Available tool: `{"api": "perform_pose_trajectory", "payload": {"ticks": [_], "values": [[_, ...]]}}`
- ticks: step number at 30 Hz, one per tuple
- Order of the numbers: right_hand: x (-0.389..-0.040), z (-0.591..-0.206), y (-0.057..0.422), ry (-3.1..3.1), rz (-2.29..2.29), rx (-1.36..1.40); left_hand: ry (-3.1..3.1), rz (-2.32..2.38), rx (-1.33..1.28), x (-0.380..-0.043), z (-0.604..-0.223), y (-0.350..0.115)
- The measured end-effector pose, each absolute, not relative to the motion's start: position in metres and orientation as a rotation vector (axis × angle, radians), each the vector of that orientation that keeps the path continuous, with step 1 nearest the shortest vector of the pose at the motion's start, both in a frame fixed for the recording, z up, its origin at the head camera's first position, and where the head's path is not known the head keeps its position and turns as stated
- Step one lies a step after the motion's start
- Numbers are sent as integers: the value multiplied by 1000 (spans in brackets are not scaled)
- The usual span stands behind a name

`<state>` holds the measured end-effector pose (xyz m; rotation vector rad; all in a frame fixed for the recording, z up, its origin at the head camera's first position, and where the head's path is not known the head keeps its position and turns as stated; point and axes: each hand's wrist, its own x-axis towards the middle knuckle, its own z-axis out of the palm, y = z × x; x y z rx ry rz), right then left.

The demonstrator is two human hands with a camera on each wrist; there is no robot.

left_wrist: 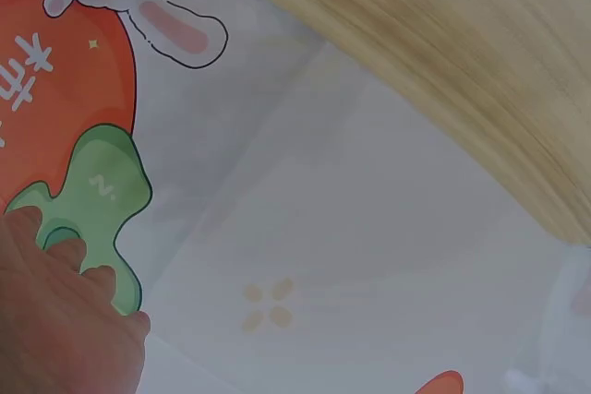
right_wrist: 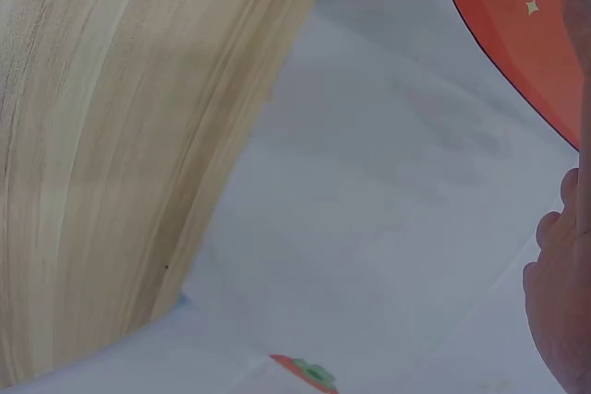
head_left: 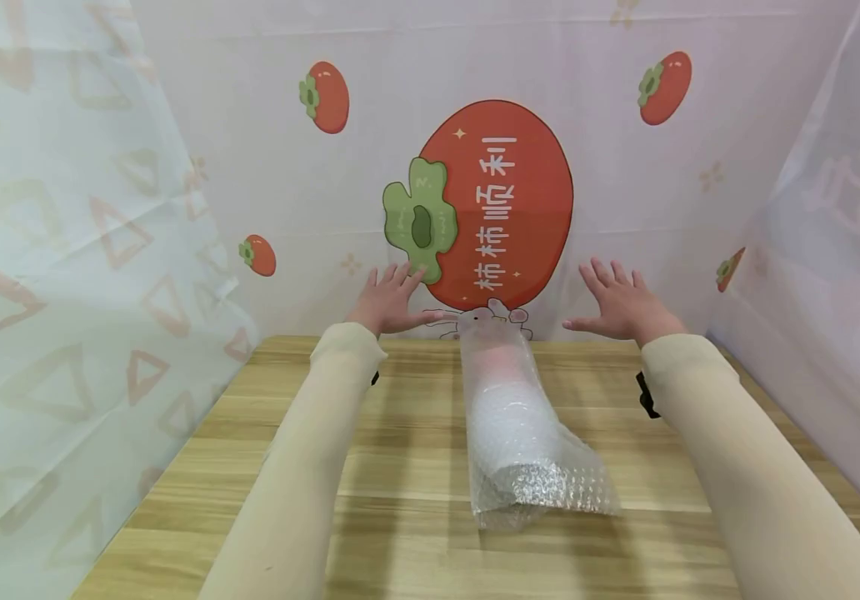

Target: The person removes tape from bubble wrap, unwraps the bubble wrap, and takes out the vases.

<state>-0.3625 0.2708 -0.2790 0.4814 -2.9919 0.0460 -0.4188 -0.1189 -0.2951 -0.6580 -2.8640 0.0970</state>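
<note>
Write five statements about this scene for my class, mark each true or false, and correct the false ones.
1. The bubble wrap is on the table. True.
2. The left hand has its fingers spread. True.
3. The right hand grips the bubble wrap. False: the right hand is open and holds nothing.
4. Both sleeves are black. False: the sleeves are cream.
5. A big red fruit is pictured on the backdrop. True.
</note>
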Motion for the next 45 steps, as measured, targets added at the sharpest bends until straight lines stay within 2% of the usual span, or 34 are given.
{"api": "perform_pose_trajectory", "payload": {"ticks": [23,45], "values": [[-358,-289,272,-3007,250,556,-2913,-59,-678,-410,-311,-121],[-327,-318,274,-2960,469,632,-2960,-244,-736,-378,-328,-111]]}}
